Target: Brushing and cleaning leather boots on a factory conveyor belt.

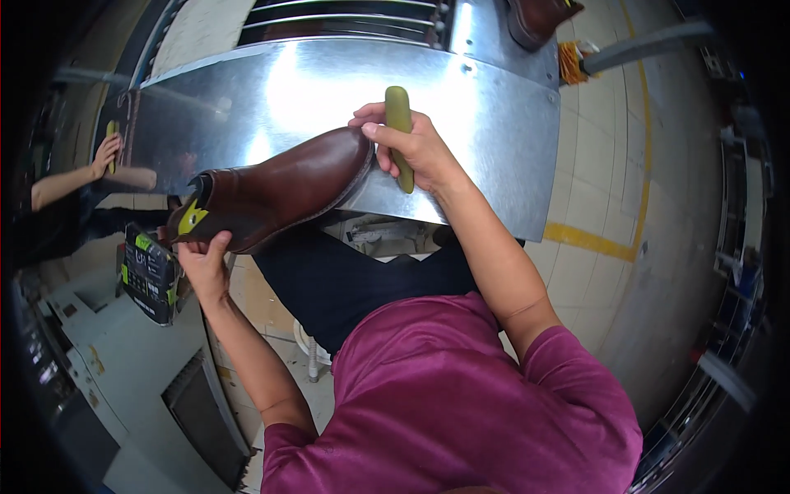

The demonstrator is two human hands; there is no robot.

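A brown leather ankle boot (288,185) lies slantwise across the near edge of the metal table, toe to the right and heel end to the left. A yellow-green patch (194,216) shows near its opening. My left hand (206,263) grips the boot at its heel end, thumb on the near side. My right hand (420,148) is closed around a long olive-green tool with rounded ends (398,111), which stands nearly upright in the palm. The fingertips of that hand touch the boot's toe. What kind of tool it is, I cannot tell.
The shiny metal table (494,165) borders a rack of metal bars (346,20) at the back. Another brown boot (535,23) sits at the far right. A shiny panel at left mirrors an arm. A black and green package (150,276) stands on a pale cabinet (144,354).
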